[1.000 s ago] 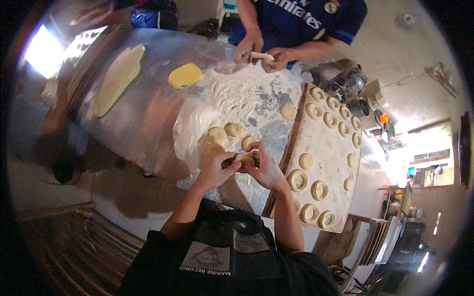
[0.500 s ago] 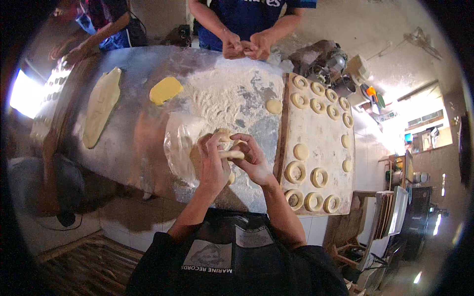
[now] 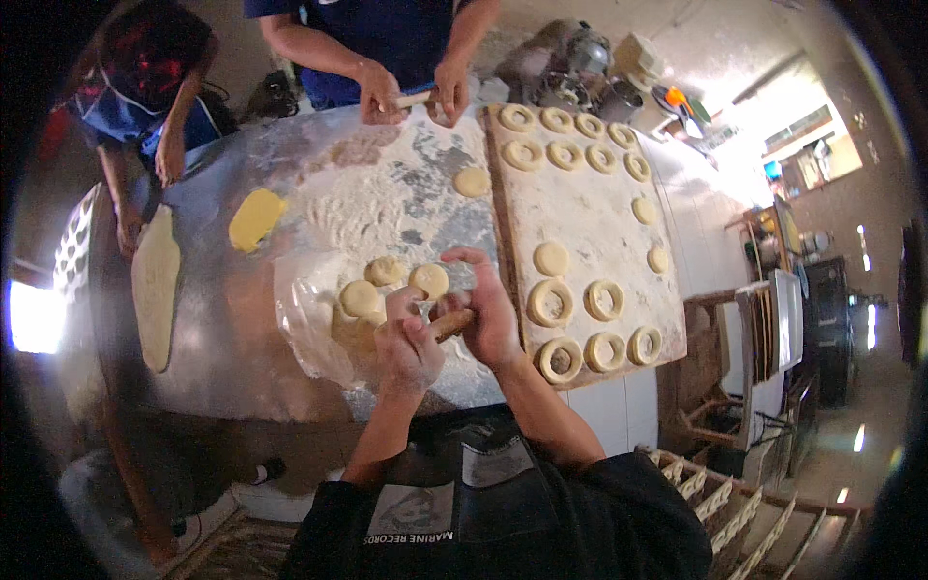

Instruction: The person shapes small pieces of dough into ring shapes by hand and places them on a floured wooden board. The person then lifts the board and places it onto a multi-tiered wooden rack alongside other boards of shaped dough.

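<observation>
Left of the floured board [image 3: 604, 224], the left hand [image 3: 408, 350] and right hand [image 3: 490, 314] gripped a dough piece [image 3: 452, 326] between their fingers [image 3: 415, 330], likely needing light, even pressure.

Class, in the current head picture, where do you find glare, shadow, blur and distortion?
Head view: glare whites out a patch at far left; head view: the dough piece between left grip and right grip looks shaded, the right one slightly blurred; head view: the metal table's near edge bows.
</observation>
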The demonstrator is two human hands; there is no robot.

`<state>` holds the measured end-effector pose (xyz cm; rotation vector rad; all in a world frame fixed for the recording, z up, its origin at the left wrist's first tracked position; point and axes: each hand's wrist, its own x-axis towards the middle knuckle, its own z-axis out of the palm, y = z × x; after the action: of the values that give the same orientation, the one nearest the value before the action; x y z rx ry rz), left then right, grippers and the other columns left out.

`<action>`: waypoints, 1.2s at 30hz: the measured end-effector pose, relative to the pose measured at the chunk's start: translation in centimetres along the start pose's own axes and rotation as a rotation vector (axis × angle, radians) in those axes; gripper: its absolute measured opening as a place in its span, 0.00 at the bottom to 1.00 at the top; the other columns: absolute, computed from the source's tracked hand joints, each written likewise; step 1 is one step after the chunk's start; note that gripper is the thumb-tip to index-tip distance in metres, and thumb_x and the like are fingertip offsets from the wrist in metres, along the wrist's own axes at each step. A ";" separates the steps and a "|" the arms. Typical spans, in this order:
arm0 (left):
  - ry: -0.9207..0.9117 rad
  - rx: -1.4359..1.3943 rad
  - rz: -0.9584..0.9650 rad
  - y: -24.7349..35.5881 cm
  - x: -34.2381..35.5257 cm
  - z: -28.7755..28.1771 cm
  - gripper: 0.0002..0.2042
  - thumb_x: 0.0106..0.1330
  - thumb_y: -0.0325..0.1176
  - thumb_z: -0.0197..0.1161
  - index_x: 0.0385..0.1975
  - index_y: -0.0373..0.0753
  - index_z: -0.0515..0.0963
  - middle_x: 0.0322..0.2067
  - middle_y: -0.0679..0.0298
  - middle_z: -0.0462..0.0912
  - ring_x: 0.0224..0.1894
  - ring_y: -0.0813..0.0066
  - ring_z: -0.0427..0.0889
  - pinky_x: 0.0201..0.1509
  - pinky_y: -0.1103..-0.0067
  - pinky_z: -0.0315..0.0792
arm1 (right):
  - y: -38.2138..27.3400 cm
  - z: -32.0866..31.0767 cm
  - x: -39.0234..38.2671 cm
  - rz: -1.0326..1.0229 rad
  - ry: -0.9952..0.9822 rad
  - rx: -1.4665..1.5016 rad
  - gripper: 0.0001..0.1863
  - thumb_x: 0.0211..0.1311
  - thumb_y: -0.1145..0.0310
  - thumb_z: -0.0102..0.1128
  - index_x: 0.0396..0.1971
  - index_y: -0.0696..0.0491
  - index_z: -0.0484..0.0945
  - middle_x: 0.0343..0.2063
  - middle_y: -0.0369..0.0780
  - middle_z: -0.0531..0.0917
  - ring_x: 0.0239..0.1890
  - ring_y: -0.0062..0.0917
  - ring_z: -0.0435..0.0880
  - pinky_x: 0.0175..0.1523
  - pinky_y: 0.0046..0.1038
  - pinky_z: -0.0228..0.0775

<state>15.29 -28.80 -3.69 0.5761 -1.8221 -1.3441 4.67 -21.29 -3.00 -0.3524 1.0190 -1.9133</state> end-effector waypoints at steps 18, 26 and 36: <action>-0.350 0.030 -0.144 5.6 -1.4 17.3 0.12 0.75 0.35 0.41 0.44 0.37 0.71 0.35 0.55 0.81 0.37 0.62 0.84 0.39 0.71 0.76 | -11.6 -11.8 -8.5 -0.521 -0.050 -0.255 0.21 0.67 0.54 0.40 0.53 0.50 0.62 0.17 0.37 0.75 0.15 0.20 0.70 0.23 0.25 0.64; -0.561 0.220 0.110 9.3 -5.8 29.8 0.16 0.75 0.44 0.38 0.47 0.42 0.70 0.31 0.53 0.82 0.33 0.45 0.82 0.36 0.62 0.74 | -18.2 -23.8 -15.6 -0.343 -0.115 0.005 0.31 0.65 0.69 0.52 0.66 0.48 0.52 0.36 0.46 0.77 0.23 0.15 0.72 0.31 0.19 0.65; -0.810 0.204 0.073 10.2 -9.6 40.0 0.16 0.76 0.45 0.38 0.48 0.41 0.66 0.19 0.48 0.78 0.28 0.42 0.81 0.30 0.56 0.71 | -21.1 -30.5 -23.7 -0.360 0.519 -0.214 0.24 0.71 0.54 0.40 0.60 0.51 0.62 0.17 0.35 0.75 0.16 0.17 0.73 0.18 0.18 0.61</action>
<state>-10.26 4.96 -2.55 0.0372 -2.6145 -1.4653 -13.10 19.02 -1.89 -0.1659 1.5959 -2.2871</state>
